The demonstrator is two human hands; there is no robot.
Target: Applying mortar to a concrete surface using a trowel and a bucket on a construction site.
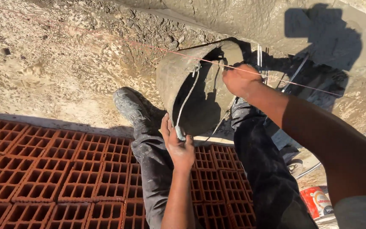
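Looking down, I see a red-and-white can [316,201] at four o'clock on the ground. My left hand [178,146] pinches the lower rim of a mortar-caked bucket [191,85], fingers curled shut. At one o'clock my right hand [240,79] grips its far rim; it lies tipped, its mouth facing me, long axis running toward eleven o'clock.

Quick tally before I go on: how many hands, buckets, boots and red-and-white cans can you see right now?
Hands: 2, the left hand gripping the rim and the right hand on the far side
Buckets: 1, the grey bucket caked in mortar
Boots: 1, the dusty boot
Cans: 1, the red-and-white can
Total: 5
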